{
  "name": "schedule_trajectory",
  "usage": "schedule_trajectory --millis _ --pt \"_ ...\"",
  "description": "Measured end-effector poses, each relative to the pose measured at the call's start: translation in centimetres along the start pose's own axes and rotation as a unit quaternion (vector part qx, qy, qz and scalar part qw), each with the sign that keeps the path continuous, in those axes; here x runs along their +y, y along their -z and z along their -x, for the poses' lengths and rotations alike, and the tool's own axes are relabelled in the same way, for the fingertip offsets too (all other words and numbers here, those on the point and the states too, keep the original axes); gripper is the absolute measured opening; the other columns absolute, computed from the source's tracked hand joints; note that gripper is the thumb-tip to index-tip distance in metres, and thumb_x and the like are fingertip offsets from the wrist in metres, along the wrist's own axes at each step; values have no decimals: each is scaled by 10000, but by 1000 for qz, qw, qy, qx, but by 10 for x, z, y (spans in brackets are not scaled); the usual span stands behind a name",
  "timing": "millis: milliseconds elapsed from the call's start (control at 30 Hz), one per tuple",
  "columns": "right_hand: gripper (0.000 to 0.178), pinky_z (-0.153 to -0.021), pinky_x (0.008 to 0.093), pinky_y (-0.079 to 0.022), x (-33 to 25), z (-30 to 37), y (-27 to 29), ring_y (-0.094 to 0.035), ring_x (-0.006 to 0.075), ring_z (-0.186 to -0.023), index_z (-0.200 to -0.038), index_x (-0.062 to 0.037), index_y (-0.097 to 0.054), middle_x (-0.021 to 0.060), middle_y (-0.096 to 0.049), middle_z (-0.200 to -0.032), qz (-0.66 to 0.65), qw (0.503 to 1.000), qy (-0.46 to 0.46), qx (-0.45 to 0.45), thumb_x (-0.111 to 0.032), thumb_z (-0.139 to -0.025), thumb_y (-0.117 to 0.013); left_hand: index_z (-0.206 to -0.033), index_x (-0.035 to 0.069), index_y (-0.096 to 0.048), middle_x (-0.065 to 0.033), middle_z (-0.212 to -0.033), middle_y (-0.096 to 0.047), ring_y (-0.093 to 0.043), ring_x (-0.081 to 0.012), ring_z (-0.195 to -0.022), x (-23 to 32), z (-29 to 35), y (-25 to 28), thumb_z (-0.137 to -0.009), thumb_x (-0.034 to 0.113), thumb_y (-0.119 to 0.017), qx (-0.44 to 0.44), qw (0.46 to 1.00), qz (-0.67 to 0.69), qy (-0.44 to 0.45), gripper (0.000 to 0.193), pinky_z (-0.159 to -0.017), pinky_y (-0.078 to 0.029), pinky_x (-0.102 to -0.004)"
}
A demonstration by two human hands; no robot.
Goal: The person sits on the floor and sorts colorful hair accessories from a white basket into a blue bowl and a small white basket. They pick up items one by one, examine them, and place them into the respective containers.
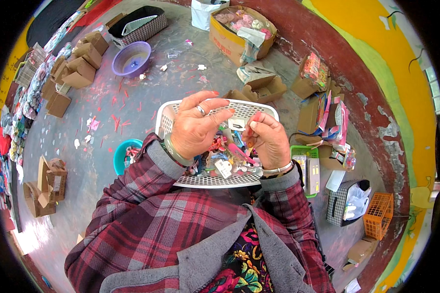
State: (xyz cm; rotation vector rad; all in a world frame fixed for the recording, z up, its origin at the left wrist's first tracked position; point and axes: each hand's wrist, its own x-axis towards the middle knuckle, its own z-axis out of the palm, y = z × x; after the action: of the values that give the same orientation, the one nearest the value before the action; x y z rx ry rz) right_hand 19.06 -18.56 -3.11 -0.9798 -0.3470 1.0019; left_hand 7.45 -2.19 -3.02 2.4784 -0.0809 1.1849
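Observation:
Both hands are raised over a white perforated plastic basket that holds a jumble of small colourful trinkets. A small white card with a dark mark shows between the hands. My right hand is closed in a pinch at the card's right edge, and its fingertips seem to grip it. My left hand, with a ring and a bangle, has its fingers stretched out just above and left of the card, apparently holding nothing. Below them in the basket lie a white tag and a long pink piece.
A teal basin stands left of the basket, and a green tray stands to its right. Farther off are a purple basin, a large carton, open cardboard boxes and an orange crate. Scraps litter the floor.

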Motion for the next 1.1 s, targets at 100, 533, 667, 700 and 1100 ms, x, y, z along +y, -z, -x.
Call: schedule_trajectory --millis 100,533,667,700,1100 --pt "49 -536 223 -428 0 0 -1 -546 104 -621 -803 -58 -563 25 -581 -718 4 1000 -4 3 -97 -830 -551 -917 122 -669 -36 -1003 -630 -558 -264 -987 3 -1 1 -574 -14 -621 0 1000 -5 -20 372 -826 -428 -363" --pt "102 -493 227 -430 5 1 -9 -535 113 -543 -813 -32 -579 42 -574 -652 7 999 0 34 -129 -842 -585 -949 105 -655 -34 -1017 -614 -561 -262 -979 5 -1 -1 -599 17 -632 -11 999 -13 -37 362 -802 -424 -370" --pt "166 -493 226 -439 5 -1 -1 -542 113 -553 -809 -19 -580 46 -578 -668 21 999 -28 27 -176 -867 -576 -972 94 -652 -35 -959 -642 -541 -240 -1023 16 -4 0 -622 21 -647 -69 996 -59 -17 358 -837 -416 -360" --pt "173 -500 226 -442 5 0 4 -549 113 -573 -824 -19 -577 45 -581 -687 25 999 -28 31 -185 -873 -568 -962 92 -654 -36 -932 -644 -550 -242 -1004 15 -3 0 -639 33 -646 -80 995 -50 -14 328 -822 -420 -363" --pt "214 -653 197 -446 -17 10 7 -541 67 -747 -1015 23 -596 25 -605 -874 296 947 126 10 -102 -842 -595 -970 -18 -639 -23 -780 -633 -530 -44 -658 0 7 -9 -871 90 -568 -286 700 490 434 164 -552 -423 -180"
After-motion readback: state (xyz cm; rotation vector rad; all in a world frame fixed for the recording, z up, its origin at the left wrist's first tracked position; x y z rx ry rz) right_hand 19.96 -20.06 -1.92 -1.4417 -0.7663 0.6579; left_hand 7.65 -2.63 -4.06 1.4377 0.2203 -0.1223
